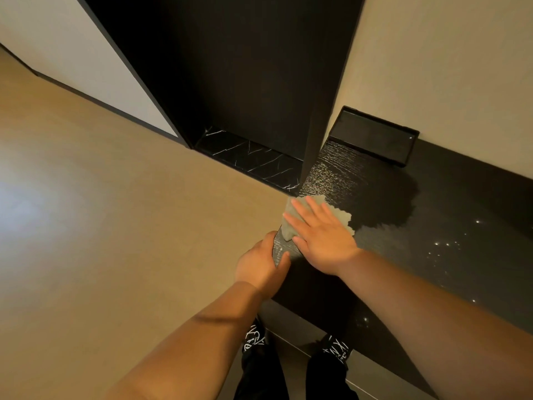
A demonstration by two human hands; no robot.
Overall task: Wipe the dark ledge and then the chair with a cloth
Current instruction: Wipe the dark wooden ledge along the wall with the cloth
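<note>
Your right grip [323, 235] lies flat, fingers straight and spread, pressing the grey cloth [341, 216] onto the dark ledge [432, 241] near its left end. Your left grip [259, 264] curls round the ledge's edge, thumb on top. The white lettering on your trousers [253, 339] can't be read.

So both our arms are bare and come in from the bottom of the shot, angling toward each other. Our right hand [323, 238] lies flat, palm down, fingers straight and a bit spread, pressing on the cloth [341, 216]. Our left hand [264, 264] sits just beside it, fingers curled over the edge of the ledge [389, 203], thumb resting on top. Both wrists look pretty straight. Lower down, our two legs stand apart.
</note>
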